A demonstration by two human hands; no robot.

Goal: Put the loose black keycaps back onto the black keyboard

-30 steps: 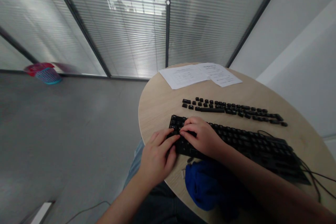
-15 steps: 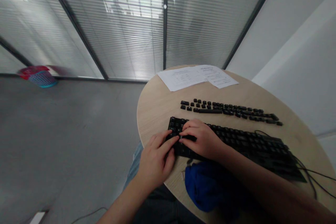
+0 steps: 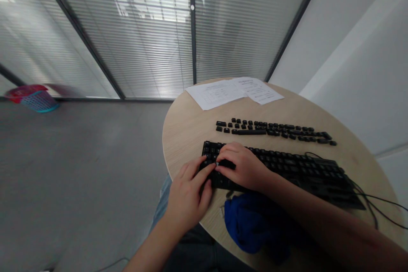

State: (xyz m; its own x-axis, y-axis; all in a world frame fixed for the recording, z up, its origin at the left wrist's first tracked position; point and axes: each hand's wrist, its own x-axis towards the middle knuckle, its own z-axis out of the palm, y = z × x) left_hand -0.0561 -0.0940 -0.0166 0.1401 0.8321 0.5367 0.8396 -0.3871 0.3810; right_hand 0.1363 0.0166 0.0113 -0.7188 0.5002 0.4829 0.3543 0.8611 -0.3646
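Note:
A black keyboard (image 3: pixel 296 168) lies on the round wooden table, several of its keys gone along the near side. My left hand (image 3: pixel 188 189) rests at its left end, fingers stretched out and apart, the index fingertip touching close to my right fingertips. Over the same end, my right hand (image 3: pixel 240 165) is closed in a pinch low on the keys. A tiny pale spot shows at its fingertips; what they hold, if anything, is too small to make out. Behind the keyboard, loose black keycaps (image 3: pixel 251 132) lie in rows.
Printed sheets (image 3: pixel 216 94) lie at the far side of the table (image 3: pixel 188 127). A blue cloth (image 3: pixel 244 225) is bunched near the front edge, beside a small dark piece (image 3: pixel 229 194). Cables (image 3: pixel 371 204) run off right. A basket (image 3: pixel 40 101) stands on the floor by the glass partition.
The view has shifted slightly, so the table and the keycaps sit a little further left. Both hands stay at the left end of the keyboard with almost the same pose.

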